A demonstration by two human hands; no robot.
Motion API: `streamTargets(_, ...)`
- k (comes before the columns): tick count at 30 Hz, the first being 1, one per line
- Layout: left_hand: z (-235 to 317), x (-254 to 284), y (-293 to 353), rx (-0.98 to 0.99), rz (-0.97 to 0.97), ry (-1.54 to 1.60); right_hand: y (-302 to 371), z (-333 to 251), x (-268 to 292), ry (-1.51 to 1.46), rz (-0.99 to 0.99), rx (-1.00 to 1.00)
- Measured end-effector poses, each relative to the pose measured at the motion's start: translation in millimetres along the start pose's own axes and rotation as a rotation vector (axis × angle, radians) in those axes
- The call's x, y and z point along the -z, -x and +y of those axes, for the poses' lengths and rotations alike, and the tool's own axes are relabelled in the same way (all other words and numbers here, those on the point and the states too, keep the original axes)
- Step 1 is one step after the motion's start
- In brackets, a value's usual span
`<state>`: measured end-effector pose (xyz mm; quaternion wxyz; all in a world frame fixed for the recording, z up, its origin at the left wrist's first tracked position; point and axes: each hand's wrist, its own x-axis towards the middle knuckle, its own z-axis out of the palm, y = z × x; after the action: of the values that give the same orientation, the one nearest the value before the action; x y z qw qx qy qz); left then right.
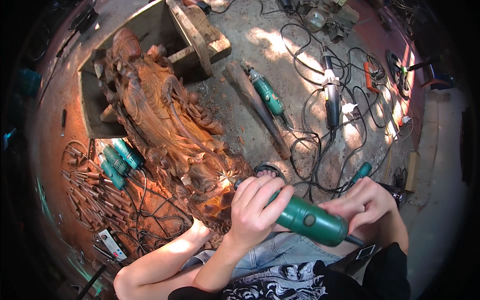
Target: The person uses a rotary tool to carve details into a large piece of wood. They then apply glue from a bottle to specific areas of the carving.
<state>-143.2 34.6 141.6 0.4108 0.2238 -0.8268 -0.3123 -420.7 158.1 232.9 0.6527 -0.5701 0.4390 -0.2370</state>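
My left hand (257,202) is closed around the front part of a green die grinder (312,220). The tool lies slantwise above my lap, its nose toward a carved wooden statue (165,110). A small bright spot shows on the carving near that nose; my fingers hide the bit. At the grinder's rear end, my right hand (367,202) is closed with bent fingers, the thumb beside the casing. Whatever it pinches is hidden. The reddish-brown statue lies tilted, its far end resting in a wooden box frame (192,37) and its near end between my legs.
Several green grinders (115,162) lie left of the statue beside a pile of slim carving tools (92,197). Right of it are a wooden stick (260,112), another green grinder (268,92), a black-and-silver power tool (330,92) and tangled cords (320,150). A small control box (112,244) sits lower left.
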Motion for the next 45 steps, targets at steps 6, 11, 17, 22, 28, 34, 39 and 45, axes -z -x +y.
streamTargets(6, -3.0, -38.9, -69.7, -0.223, -0.32, -0.289, -59.6, 5.7, 20.1, 0.181, 0.296, -0.221)
streamTargets(11, 16.2, -43.1, -70.1, -0.167, -0.268, -0.142, -53.4, 70.2, 88.6, 0.295, 0.55, -0.175)
streamTargets(17, -0.2, -34.6, 39.6, 0.057, -0.397, -0.105, -132.0, 230.9, 166.1, 0.294, 1.136, -0.179)
streamTargets(22, -14.7, -34.0, 87.9, 0.121, -0.512, -0.122, -201.8, 297.3, 183.9, 0.347, 1.321, -0.584)
streamTargets(28, -20.7, -32.7, 92.6, 0.142, -0.365, -0.117, -241.9, 285.3, 185.3, 0.558, 1.287, -0.645)
streamTargets(34, -15.4, -34.8, 78.4, 0.115, -0.436, -0.09, -196.4, 287.3, 185.1, 0.673, 1.27, -0.648)
streamTargets(39, -19.8, -30.6, 81.4, 0.109, -0.406, -0.144, -238.6, 248.1, 96.1, 0.485, 1.081, -0.302)
streamTargets(45, -16.4, -49.6, 87.7, 0.023, -0.427, -0.152, -238.2, 292.9, 98.3, 0.287, 1.076, -0.443)
